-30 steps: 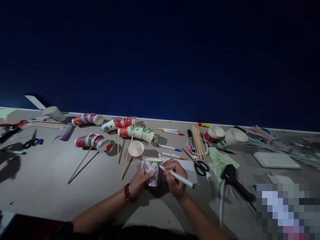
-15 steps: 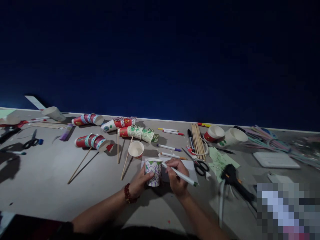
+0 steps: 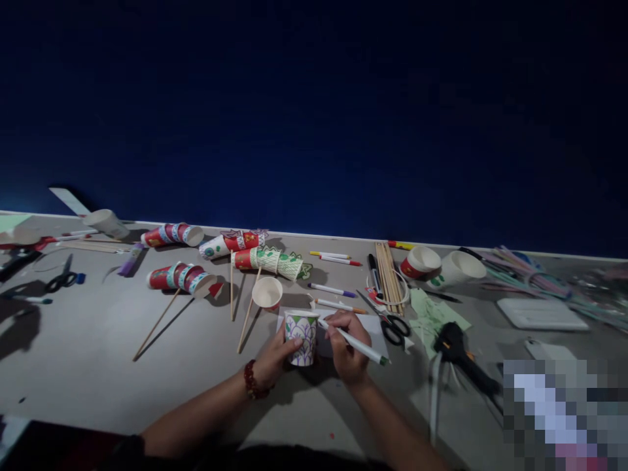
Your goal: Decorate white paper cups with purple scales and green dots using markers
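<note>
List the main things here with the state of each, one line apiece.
Patterned cup: upright, partly coloured green
Green-ended marker: slanted, tip beside the patterned cup, contact unclear
Left hand: closed around the patterned cup
Right hand: gripping the green-ended marker
Nearby cup: open, mouth up
White paper: flat, partly covered
Nearer scissors: lying down, opening unclear
Glue gun: lying down

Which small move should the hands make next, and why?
Perhaps the right hand should touch the pen to a white area of the cup: green shows near its top, purple outlines below look unfilled, and the left hand holds it upright.
</note>
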`<state>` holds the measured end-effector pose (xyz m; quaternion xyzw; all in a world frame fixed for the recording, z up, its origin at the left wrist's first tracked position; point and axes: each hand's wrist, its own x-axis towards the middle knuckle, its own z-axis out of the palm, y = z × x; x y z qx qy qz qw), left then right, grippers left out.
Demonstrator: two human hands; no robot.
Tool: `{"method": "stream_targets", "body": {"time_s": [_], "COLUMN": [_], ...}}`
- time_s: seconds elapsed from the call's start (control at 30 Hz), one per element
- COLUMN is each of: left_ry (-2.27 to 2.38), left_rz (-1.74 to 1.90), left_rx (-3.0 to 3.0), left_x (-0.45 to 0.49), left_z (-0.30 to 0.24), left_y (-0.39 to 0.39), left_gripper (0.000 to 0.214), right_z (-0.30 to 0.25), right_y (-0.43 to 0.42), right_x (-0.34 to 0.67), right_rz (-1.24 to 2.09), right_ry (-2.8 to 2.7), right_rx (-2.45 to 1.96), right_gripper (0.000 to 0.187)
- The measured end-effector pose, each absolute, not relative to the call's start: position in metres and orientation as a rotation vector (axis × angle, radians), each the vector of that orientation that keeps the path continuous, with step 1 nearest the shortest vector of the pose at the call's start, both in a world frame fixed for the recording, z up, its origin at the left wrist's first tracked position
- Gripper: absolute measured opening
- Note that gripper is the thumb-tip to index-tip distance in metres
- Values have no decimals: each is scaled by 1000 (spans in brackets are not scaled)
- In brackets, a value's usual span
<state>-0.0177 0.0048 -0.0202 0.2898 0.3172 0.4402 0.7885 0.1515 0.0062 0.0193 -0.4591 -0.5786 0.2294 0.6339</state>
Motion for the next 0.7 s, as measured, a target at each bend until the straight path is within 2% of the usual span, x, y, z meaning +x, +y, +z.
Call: {"method": "stream_targets", "body": {"time_s": [0.7], "left_ry": [713], "left_rz": [957], "left_rx": [630], "left_x": [-17], "left_z": [-18], "left_y": [5], "left_gripper": [83], "right_z": [22], "right_y": [5], "right_x": [149], "right_rz": [571], "right_ry": [-1289], "right_rx": [-962], "right_gripper": [10]}}
